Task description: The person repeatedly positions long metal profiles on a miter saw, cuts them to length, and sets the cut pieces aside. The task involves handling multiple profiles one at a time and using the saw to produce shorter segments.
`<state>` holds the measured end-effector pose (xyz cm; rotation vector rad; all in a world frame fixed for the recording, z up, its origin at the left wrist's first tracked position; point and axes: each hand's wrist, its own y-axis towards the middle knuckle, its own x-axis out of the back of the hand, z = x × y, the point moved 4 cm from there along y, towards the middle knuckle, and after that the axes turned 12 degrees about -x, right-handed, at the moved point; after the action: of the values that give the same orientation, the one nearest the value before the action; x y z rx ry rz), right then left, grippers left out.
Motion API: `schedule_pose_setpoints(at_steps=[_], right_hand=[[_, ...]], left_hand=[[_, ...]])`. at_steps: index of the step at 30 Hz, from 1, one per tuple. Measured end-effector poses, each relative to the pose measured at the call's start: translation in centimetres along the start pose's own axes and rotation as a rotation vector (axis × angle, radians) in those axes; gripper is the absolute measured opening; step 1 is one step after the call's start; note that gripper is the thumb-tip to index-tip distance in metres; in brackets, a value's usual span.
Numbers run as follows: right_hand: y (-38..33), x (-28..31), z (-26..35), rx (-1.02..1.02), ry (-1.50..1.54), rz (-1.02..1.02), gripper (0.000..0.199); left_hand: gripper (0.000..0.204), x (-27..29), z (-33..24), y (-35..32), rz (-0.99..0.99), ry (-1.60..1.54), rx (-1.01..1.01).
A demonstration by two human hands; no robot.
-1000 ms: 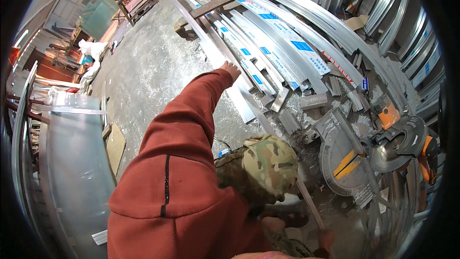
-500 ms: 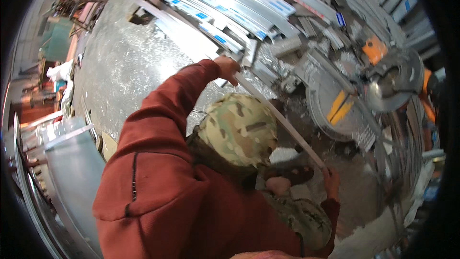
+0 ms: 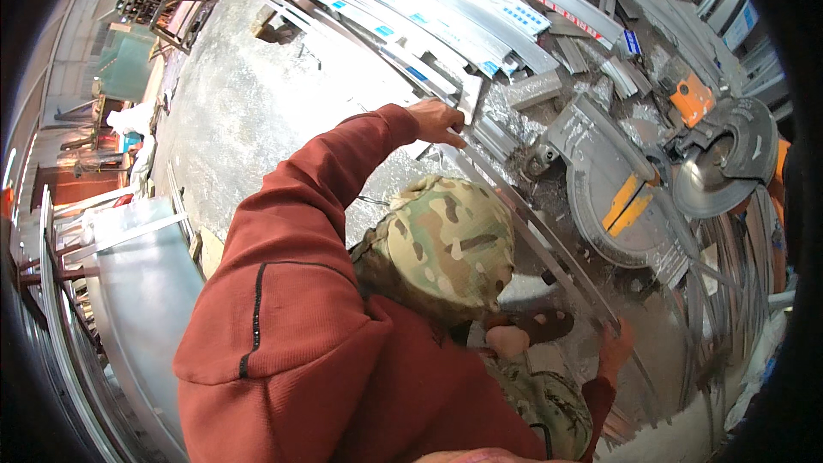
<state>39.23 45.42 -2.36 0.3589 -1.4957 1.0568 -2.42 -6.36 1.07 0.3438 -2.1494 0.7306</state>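
- Head view: we see the left hand (image 3: 437, 123) near picture center, fingers curled down and pinching the upper stretch of a long metal strip (image 3: 555, 267); fingertips partly hidden behind the knuckles.
- Right hand (image 3: 615, 345), lower right, fingers closed around the strip's lower stretch; small and soft, so we can't make out each finger.
- Strip slants from left hand down to right hand, past the camouflage-patterned knee (image 3: 450, 244). Two thin parallel edges show; we can't tell if that's one channel or two pieces.
- Beyond the left hand, the strip merges with bright metal lengths; we can't tell where it ends. The far end below the right hand is dim, too.
- Red sleeve (image 3: 300, 180) covers much of the lower left and hides the floor under it. The right sleeve is mostly hidden by the leg.
- Miter saw (image 3: 591, 180) sits right of the strip, apart from both hands; its handle side is cut by the dark rim.
- Metal profiles (image 3: 480, 13) with blue-marked film lie above, upper ends cut off; offcuts (image 3: 536, 90) just below them.
- Glass pane (image 3: 150, 291) at left, lower part behind the sleeve.
- Concrete floor (image 3: 257, 77) washed out by glare.
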Motion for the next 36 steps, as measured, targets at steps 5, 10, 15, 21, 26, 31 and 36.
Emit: schedule_pose_setpoints(at_steps=[5,10,15,21,26,31,36], right_hand=[[-0.1,1.9,1.0,-0.242,0.249,0.094,0.044],[0.5,1.7,-1.9,-0.364,0.28,0.035,0.042],[0.7,3.3,-2.2,-0.415,-0.097,0.155,0.048],[1.6,4.0,-9.5,-0.407,-0.034,0.154,0.059],[2.3,5.8,-10.0,-0.222,-0.349,0.055,0.062],[2.1,6.0,-3.7,-0.486,-0.262,0.006,0.06],[2.9,6.7,0.4,-0.349,-0.085,0.194,0.051]], left_hand=[[0.051,5.4,-4.3,0.3,-0.007,0.028,0.014],[0.046,11.5,-3.7,-0.7,-0.087,0.034,-0.011],[0.063,13.3,3.4,-1.7,-0.179,0.35,0.056],[0.066,8.1,2.4,2.3,-0.067,0.152,0.102],[0.064,6.4,2.4,1.6,-0.071,0.153,0.082],[0.061,9.8,2.8,-1.5,-0.046,0.122,0.223],[0.063,9.4,3.0,-1.2,0.057,0.168,0.281]])
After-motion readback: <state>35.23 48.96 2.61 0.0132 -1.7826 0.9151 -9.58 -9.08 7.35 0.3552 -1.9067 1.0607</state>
